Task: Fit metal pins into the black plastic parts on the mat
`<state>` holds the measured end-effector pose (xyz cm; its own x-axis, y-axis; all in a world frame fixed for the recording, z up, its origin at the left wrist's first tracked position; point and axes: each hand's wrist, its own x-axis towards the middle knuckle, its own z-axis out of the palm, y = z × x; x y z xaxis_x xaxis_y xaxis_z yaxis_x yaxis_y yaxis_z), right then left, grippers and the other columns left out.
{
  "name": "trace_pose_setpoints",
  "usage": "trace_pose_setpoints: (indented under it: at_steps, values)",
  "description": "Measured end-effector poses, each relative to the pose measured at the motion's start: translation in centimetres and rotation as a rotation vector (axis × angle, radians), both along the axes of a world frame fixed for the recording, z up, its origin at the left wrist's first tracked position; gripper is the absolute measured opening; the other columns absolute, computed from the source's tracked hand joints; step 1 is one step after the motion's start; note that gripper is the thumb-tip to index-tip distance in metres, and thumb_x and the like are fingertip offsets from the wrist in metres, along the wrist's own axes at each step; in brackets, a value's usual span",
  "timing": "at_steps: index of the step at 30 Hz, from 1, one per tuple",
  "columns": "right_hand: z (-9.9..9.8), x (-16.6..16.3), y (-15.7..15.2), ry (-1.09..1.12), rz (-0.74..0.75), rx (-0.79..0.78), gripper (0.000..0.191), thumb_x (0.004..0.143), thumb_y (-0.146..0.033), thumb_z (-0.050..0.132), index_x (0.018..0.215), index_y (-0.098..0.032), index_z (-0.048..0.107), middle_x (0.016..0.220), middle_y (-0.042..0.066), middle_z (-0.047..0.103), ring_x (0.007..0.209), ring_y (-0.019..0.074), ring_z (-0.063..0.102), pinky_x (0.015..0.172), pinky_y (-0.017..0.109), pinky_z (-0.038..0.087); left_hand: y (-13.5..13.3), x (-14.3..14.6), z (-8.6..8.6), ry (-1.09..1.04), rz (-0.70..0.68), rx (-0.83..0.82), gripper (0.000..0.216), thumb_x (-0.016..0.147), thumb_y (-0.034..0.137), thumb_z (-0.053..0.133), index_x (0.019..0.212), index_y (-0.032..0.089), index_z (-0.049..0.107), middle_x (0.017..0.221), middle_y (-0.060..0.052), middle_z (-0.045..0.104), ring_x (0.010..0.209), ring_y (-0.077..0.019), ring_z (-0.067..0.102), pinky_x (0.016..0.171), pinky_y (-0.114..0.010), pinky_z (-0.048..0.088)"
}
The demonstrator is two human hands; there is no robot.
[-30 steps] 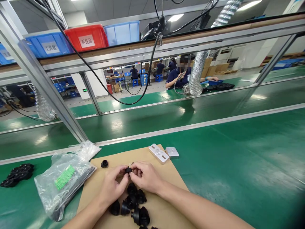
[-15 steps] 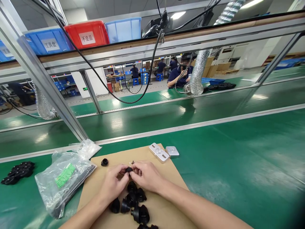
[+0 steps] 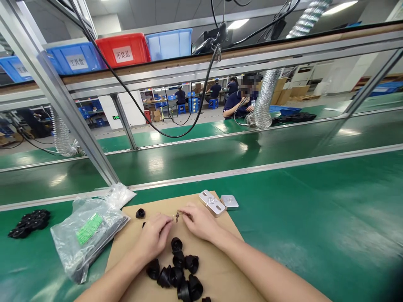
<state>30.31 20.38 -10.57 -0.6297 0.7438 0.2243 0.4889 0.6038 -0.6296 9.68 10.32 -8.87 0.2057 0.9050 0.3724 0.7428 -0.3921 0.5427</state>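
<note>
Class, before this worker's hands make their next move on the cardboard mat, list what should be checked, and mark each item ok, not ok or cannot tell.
1. Screws within reach of right hand: ok.
2. Left hand holds a black part: cannot tell, fingers hide it.
3. Black parts piled on the mat, near both hands: ok.
4. Metal blocks on the mat's far corner, apart from the hands: ok.
5. Bag lying off the mat: ok.
</note>
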Motion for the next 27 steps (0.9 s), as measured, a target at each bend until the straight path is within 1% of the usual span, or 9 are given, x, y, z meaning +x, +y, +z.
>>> trace_pose_setpoints:
  at_steps: [2,7,12,16,18,20,22,24,27]
  values:
    - [0.0,0.0,-0.2,-0.061,0.016,0.04,0.04,0.098,-0.015,0.048,0.126,-0.033,0.069,0.105,0.003,0.065,0.093,0.0155,0.06,0.075,0.025,0.038,1.0,-0.5,-0.7,0.087,0.019,0.046,0.025,0.106,0.02,0.044,0.117,0.021,0.067,0.105,-0.009,0.067,0.097,-0.0232,0.06,0.087,-0.038,0.048]
    - [0.0,-0.2,-0.6,-0.155,0.019,0.094,0.04,0.098,-0.016,0.047,0.125,-0.039,0.067,0.101,0.002,0.06,0.08,0.0127,0.053,0.064,0.026,0.025,2.5,-0.8,-1.0,0.248,0.053,0.029,0.026,0.105,0.02,0.048,0.113,0.025,0.071,0.108,-0.008,0.065,0.1,-0.0243,0.059,0.088,-0.039,0.049]
    - [0.5,-0.3,-0.5,-0.133,-0.027,0.06,0.028,0.098,-0.018,0.049,0.102,-0.027,0.075,0.094,0.003,0.059,0.078,0.0117,0.052,0.066,0.026,0.027,3.3,-0.3,-0.7,0.195,0.072,-0.014,0.019,0.102,0.018,0.052,0.095,0.02,0.07,0.103,-0.007,0.063,0.098,-0.0232,0.057,0.089,-0.039,0.049]
    - [0.7,-0.1,-0.3,-0.128,-0.043,0.026,0.023,0.095,-0.019,0.054,0.088,-0.02,0.076,0.09,0.004,0.061,0.075,0.0125,0.054,0.066,0.027,0.03,3.2,0.4,-0.2,0.148,0.078,-0.022,0.021,0.102,0.016,0.046,0.087,0.018,0.061,0.1,-0.008,0.061,0.098,-0.0244,0.054,0.089,-0.041,0.047]
    - [0.6,-0.1,-0.3,-0.127,-0.054,0.048,0.021,0.096,-0.019,0.055,0.088,-0.019,0.074,0.092,0.005,0.062,0.077,0.014,0.054,0.066,0.027,0.031,2.7,0.9,-0.2,0.064,0.081,-0.028,0.023,0.103,0.018,0.042,0.086,0.018,0.058,0.099,-0.008,0.06,0.096,-0.0241,0.054,0.087,-0.041,0.045]
    - [0.3,0.0,-0.4,-0.112,-0.054,0.061,0.019,0.097,-0.02,0.054,0.09,-0.018,0.072,0.094,0.006,0.063,0.078,0.0148,0.055,0.066,0.027,0.031,1.9,1.4,-0.5,-0.126,0.098,-0.106,0.024,0.105,0.025,0.042,0.086,0.018,0.055,0.091,-0.006,0.058,0.088,-0.0214,0.054,0.081,-0.037,0.045]
    - [0.1,0.0,-0.4,-0.049,-0.028,0.042,0.017,0.099,-0.019,0.054,0.092,-0.018,0.069,0.097,0.005,0.063,0.082,0.0149,0.056,0.068,0.026,0.034,1.1,1.7,-1.0,-0.393,0.104,-0.281,0.03,0.105,0.039,0.045,0.084,0.019,0.051,0.076,-0.001,0.053,0.069,-0.0163,0.049,0.065,-0.03,0.042]
    - [0.1,-0.1,-0.6,0.077,0.039,-0.021,0.014,0.099,-0.02,0.054,0.093,-0.017,0.066,0.097,0.004,0.063,0.084,0.0141,0.056,0.071,0.024,0.037,0.5,1.8,-1.4,-0.639,0.093,-0.474,0.039,0.101,0.053,0.05,0.083,0.019,0.047,0.064,0.004,0.045,0.053,-0.0111,0.037,0.05,-0.024,0.031]
    - [0.2,-0.5,-0.9,0.311,0.161,-0.149,0.015,0.1,-0.024,0.054,0.092,-0.016,0.063,0.094,0.003,0.061,0.082,0.0122,0.055,0.071,0.022,0.04,0.3,1.7,-1.5,-0.836,0.064,-0.621,0.048,0.094,0.063,0.057,0.081,0.019,0.045,0.058,0.007,0.041,0.045,-0.0063,0.025,0.044,-0.021,0.018]
